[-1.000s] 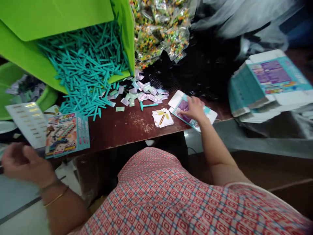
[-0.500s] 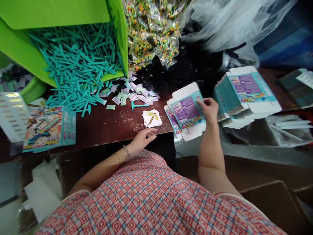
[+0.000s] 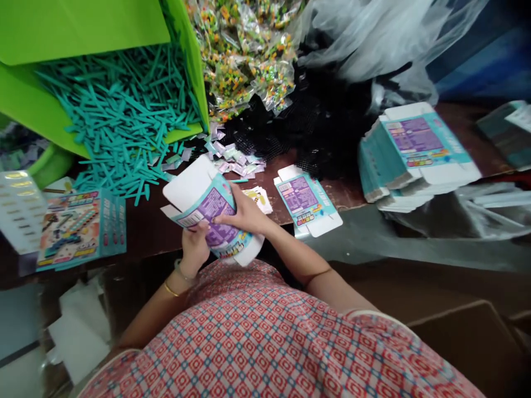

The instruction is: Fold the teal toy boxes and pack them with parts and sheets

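Observation:
Both my hands hold one flat teal-and-purple carton blank point(image 3: 207, 207) with white flaps, just above the near edge of the brown table point(image 3: 166, 221). My left hand point(image 3: 194, 249) grips its lower edge from below. My right hand point(image 3: 244, 213) presses on its printed face from the right. Under my right hand, a small stack of printed cards point(image 3: 262, 198) lies on the table. Another flat carton blank point(image 3: 306, 200) rests at the table edge to the right.
A tipped green bin point(image 3: 83, 27) spills teal plastic sticks point(image 3: 120, 121) at the back left. Small packets point(image 3: 236, 163), bags of coloured beads point(image 3: 244, 55), a stack of carton blanks point(image 3: 415, 149), finished boxes point(image 3: 78, 226) and a sticker sheet point(image 3: 19, 210) surround the work spot.
My right hand carried a carton blank from the right side over to the middle. My left hand came in from the far left and took hold of it.

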`<state>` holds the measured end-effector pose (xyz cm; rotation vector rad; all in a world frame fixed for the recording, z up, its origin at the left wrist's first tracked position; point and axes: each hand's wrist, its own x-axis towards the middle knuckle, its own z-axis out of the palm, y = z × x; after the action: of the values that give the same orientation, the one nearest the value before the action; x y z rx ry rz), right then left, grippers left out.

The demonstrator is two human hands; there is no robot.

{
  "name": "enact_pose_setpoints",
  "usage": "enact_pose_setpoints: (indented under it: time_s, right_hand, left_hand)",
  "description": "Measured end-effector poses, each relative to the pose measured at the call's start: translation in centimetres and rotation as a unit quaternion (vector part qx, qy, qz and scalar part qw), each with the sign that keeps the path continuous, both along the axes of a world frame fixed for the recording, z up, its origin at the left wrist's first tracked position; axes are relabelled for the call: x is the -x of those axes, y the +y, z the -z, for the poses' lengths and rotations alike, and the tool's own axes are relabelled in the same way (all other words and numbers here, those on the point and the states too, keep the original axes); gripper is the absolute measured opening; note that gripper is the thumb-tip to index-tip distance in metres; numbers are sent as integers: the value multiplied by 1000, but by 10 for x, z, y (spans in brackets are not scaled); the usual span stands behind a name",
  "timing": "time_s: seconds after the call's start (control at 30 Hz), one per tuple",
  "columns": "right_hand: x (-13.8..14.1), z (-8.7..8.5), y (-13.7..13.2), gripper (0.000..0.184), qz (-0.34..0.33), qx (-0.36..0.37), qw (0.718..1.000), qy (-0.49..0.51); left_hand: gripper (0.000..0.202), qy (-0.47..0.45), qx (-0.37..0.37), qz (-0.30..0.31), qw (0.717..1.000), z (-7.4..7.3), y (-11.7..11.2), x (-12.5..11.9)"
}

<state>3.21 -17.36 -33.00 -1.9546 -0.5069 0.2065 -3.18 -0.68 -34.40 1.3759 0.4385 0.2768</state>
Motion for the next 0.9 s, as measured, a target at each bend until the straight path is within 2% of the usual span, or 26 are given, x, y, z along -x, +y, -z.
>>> enact_pose_setpoints:
  time_s: [0.03, 0.1, 0.2, 0.27, 0.37, 0.43, 0.5, 0.63, 0.73, 0.8, 0.87, 0.9]
  right_hand:
    - [0, 4, 1, 99, -24, -12, 999, 20]
    - [-3, 12, 1, 83, -29, -30, 998, 37]
    - [-1, 24, 7, 82, 4, -40, 999, 6]
    - [4, 27, 18, 94, 21, -34, 999, -18]
    - [8, 26, 33, 116, 41, 10, 998, -43]
    - [2, 26, 37, 120, 40, 38, 996, -63]
    - [-12, 26, 37, 110, 46, 49, 993, -101]
    - [-34, 25, 37, 74, 24, 53, 980, -190]
    - [-33, 19, 46, 42, -3, 12, 986, -169]
    - [-31, 15, 52, 36, -33, -32, 990, -131]
    - [-30, 15, 57, 37, -47, -53, 990, -119]
    - [-30, 16, 60, 43, -38, -52, 990, -124]
  left_hand:
    - [66, 14, -25, 11, 1000, -3, 11, 3]
    - [59, 47, -56, 26, 997, -8, 33, 4]
    - [59, 72, -21, 52, 996, -7, 54, -2]
    - [56, 73, -13, 42, 996, 2, 52, -5]
    - [52, 40, -48, -28, 998, 17, 32, -7]
    - [52, 15, -42, -49, 998, 23, 23, -5]
    - [52, 19, -17, -36, 999, 21, 28, -2]
    - [52, 46, -21, 44, 998, 6, 57, 7]
    - [54, 38, -3, 64, 997, 2, 68, 12]
    - [57, 27, 23, 68, 997, 5, 69, 11]
    - [60, 27, 45, 59, 997, 11, 71, 7]
    - [60, 29, 44, 36, 998, 13, 73, 5]
